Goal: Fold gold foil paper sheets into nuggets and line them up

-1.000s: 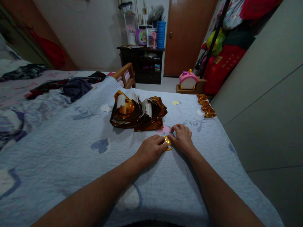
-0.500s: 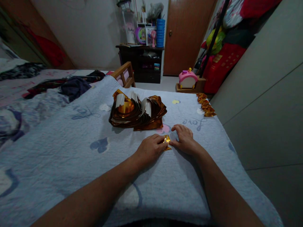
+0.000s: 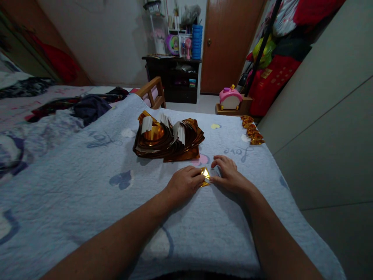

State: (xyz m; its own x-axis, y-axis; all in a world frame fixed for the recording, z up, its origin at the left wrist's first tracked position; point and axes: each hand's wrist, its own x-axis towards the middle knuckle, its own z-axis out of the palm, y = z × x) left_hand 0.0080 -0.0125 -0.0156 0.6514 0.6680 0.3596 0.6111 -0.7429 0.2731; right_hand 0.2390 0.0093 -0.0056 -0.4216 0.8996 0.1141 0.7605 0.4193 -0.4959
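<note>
A small folded piece of gold foil paper point(image 3: 206, 175) lies on the bedspread in front of me, its face catching the light. My left hand point(image 3: 186, 182) holds its left side, fingers and thumb pressed together over that edge. At the right side is my right hand point(image 3: 229, 174), its thumb tip at or very near the paper. The right index finger is curled and held apart from the thumb, with nothing between them. Just beyond my hands sits a thick stack of gold foil sheets point(image 3: 171, 146), curled over, with white backs showing.
Several folded gold foil pieces point(image 3: 252, 130) lie in a row near the far right edge of the pale blue bedspread point(image 3: 87, 186). Rumpled clothes point(image 3: 91, 109) lie to the left. A white cabinet point(image 3: 329, 136) stands along the right, and a pink toy point(image 3: 230, 98) beyond the bed.
The right thumb has drawn slightly away from the foil paper, and more of its bright face shows. My left hand stays on it. The view has shifted slightly.
</note>
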